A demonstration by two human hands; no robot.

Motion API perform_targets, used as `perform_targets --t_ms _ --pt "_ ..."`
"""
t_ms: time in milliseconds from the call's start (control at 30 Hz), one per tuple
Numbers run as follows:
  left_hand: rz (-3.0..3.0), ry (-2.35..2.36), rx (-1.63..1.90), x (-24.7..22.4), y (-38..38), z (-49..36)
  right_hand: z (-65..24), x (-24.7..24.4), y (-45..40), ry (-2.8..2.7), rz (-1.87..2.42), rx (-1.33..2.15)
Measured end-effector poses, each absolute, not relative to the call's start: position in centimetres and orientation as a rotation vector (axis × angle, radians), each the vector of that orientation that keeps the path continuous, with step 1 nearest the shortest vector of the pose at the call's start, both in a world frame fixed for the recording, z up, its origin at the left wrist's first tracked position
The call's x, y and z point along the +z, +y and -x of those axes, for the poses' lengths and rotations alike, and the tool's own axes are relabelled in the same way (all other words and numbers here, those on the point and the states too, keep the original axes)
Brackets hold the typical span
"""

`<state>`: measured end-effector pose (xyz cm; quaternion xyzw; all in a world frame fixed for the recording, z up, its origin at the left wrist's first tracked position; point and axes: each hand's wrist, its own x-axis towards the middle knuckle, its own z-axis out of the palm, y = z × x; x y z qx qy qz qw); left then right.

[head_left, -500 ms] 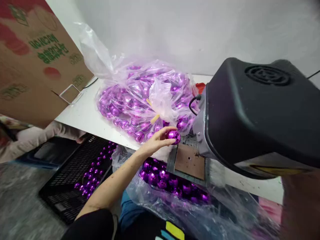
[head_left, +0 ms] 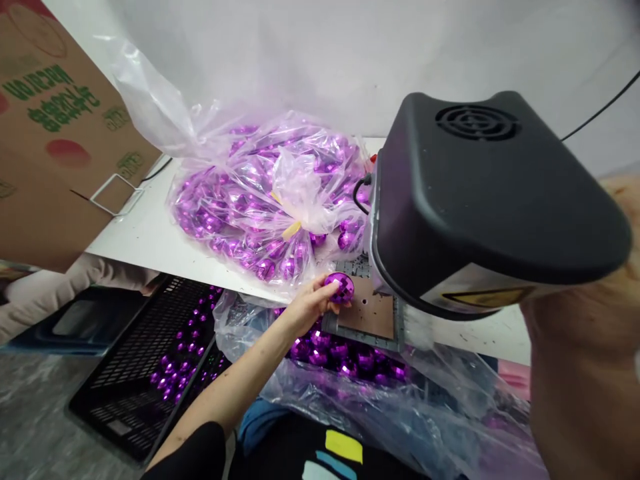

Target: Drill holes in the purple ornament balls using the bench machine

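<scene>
A shiny purple faceted ball (head_left: 340, 287) is between the thumb and fingers of my left hand (head_left: 320, 298), at the left edge of a brown square plate (head_left: 373, 313) with a small hole. The plate lies under a black machine head (head_left: 490, 193). At the right edge, blurred and close, is my right arm; its hand (head_left: 620, 207) is partly behind the machine head, with its fingers hidden. More purple balls (head_left: 345, 357) lie in an open clear bag below the plate.
A tied clear bag (head_left: 295, 180) full of purple balls lies on the white table (head_left: 145, 257). A cardboard box (head_left: 60, 173) stands left. A black crate (head_left: 125, 393) with small purple balls is below. A person's leg (head_left: 85, 280) shows at left.
My left hand has moved slightly down with the purple ball, turning it, to the plate's left edge. The view has shifted, so the machine head shows further left and more of my right arm shows.
</scene>
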<state>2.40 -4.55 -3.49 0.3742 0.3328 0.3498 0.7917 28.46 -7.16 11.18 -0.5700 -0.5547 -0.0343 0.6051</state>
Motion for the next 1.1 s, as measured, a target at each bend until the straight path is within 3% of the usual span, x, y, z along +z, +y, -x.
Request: perform_targets --t_ms 233,533,967,1100 --pt "-1.564 0.984 0.791 -5.1 -5.3 -4.0 -27.4 11.9 -7.5 -1.271 1.284 0.023" --pt "-2.047 0.995 0.772 -6.2 -5.7 -6.3 -27.4 12.1 -7.5 -1.254 1.296 0.094" --pt "-1.999 1.087 0.665 -5.8 -6.4 -7.9 -27.6 11.8 -7.5 -1.313 1.239 0.103" --pt "-1.971 1.071 0.656 -5.3 -6.4 -7.9 -27.9 11.1 -7.9 -1.321 1.226 -0.152"
